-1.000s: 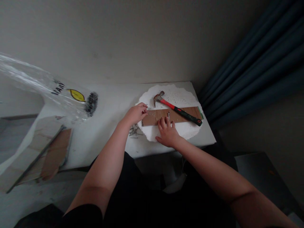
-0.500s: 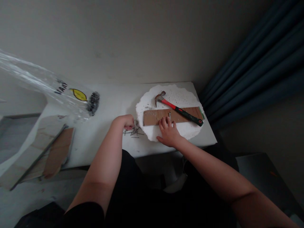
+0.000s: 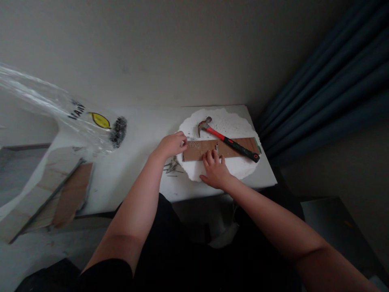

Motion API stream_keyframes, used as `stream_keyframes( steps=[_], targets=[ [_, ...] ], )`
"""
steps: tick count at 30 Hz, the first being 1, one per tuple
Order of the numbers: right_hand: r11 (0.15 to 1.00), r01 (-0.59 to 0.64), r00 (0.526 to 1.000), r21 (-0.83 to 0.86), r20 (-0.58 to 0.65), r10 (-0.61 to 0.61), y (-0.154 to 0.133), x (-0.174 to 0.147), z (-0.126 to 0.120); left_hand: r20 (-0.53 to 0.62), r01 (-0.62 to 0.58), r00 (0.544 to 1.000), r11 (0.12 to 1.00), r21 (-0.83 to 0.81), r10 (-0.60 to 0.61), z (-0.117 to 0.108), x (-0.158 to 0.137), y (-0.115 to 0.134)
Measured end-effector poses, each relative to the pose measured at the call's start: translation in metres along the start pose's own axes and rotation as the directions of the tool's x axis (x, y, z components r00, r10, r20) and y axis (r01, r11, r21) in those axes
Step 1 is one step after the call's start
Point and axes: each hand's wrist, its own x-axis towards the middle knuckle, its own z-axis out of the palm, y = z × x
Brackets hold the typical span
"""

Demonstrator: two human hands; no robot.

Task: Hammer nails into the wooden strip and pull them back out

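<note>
My left hand (image 3: 174, 144) is at the left end of a narrow brown board (image 3: 209, 148), its thumb and fingers pinched together; whatever they hold is too small to make out. Rows of small marks or nail heads show on the board near those fingers. My right hand (image 3: 216, 169) lies with spread fingers over the board's front edge, gripping nothing. Across the board's right part rests the handle of a claw hammer (image 3: 226, 140), red and black, its head pointing up left. Loose nails (image 3: 172, 166) lie in a small pile below my left hand.
Under the board is a white ragged-edged sheet (image 3: 234, 119) on a white table (image 3: 139, 121). Clear printed plastic wrap (image 3: 100, 121) hangs at the left, above broken board pieces (image 3: 73, 194). A dark blue curtain (image 3: 328, 89) hangs at the right.
My left hand has moved from the nail pile up and right to the left end of the board, fingers pinched. My right hand, the board and the hammer have stayed put.
</note>
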Motion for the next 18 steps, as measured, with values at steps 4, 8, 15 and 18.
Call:
stream_keyframes(
  steps=[4,8,15,18],
  targets=[
    [1.000,-0.005,1.000,0.000,0.001,0.005,0.000,-0.001,-0.001,0.037,-0.025,0.999,1.000,-0.011,0.026,0.008,0.000,0.005],
    [1.000,-0.005,1.000,0.005,0.008,0.005,0.000,-0.001,-0.002,0.046,0.041,0.998,0.996,-0.083,-0.038,0.012,0.003,0.002],
    [1.000,0.003,1.000,0.009,-0.006,-0.003,0.000,0.000,0.000,0.081,0.117,0.991,0.979,-0.167,-0.104,0.015,0.010,0.002],
    [1.000,0.001,1.000,0.012,-0.010,-0.001,0.000,0.001,0.001,0.100,0.135,0.988,0.975,-0.176,-0.119,0.017,0.013,0.002]
  ],
)
